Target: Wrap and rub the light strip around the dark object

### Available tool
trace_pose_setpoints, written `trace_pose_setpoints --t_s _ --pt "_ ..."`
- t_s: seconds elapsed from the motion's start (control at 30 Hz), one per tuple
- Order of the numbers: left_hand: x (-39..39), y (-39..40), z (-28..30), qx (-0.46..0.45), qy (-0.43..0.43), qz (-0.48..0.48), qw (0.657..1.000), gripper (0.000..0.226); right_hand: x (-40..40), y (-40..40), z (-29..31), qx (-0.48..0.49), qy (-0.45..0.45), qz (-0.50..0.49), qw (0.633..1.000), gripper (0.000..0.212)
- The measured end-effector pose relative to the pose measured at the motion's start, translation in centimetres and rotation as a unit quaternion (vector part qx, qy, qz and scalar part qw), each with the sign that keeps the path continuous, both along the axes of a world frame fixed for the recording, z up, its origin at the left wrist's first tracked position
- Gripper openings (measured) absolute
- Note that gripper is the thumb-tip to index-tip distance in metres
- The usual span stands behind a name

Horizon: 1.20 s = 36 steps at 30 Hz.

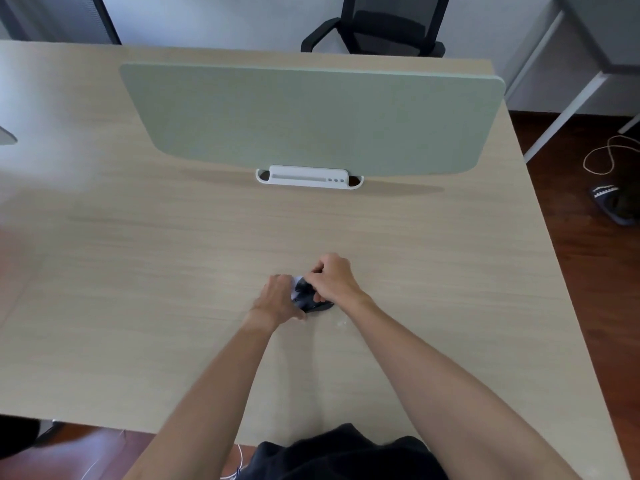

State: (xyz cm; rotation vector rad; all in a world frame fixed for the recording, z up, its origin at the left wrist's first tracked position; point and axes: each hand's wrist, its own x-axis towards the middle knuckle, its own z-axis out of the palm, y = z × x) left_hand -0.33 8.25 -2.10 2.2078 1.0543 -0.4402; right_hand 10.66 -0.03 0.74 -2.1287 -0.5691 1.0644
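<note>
Left hand (277, 296) and right hand (334, 278) both clasp a small dark-and-white bundle (306, 296) resting near-centre on the table (156, 271), apparently mid-folding; the next move likely requires tucking its loose edge.

left hand (277, 299) + right hand (334, 278) — both grip dark bundle (306, 295) | wooden desk (173, 271) — green divider (311, 119)

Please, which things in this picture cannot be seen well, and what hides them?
The black and white thing, head view: the left hand and right hand hold it and cover most of it, so its kind is unclear.
The office chair, head view: top cut off by the picture's edge, base hidden behind the desk.
The grey thing, head view: cut off by the left edge.
</note>
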Motion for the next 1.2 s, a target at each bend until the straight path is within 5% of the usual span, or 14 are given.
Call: trace_pose_setpoints --t_s 0.43,0.6,0.87,1.07,1.2 --pt "0.3 -0.3 -0.5 0.009 0.025 0.011 1.000 0.066 3.1 -3.4 1.2 0.014 -0.027 -0.098 0.995 0.013" --pt "1.7 -3.9 -0.8 -0.047 0.039 0.144 0.988 0.092 1.1 -3.5 -0.8 0.010 0.003 -0.123 0.992 0.013" --pt "2.1 -4.3 -0.3 -0.033 0.022 0.153 0.987 0.056 2.9 -6.8 -1.0 -0.058 -0.042 -0.101 0.992 0.009" --pt "2.9 -4.1 0.3 0.029 0.054 0.074 0.995 0.036 1.5 -5.1 -1.1 0.015 0.019 -0.121 0.992 0.024" --pt "2.6 -4.2 0.0 0.011 0.029 0.074 0.997 0.032 0.7 -5.4 -1.8 0.002 0.028 -0.102 0.994 0.011"
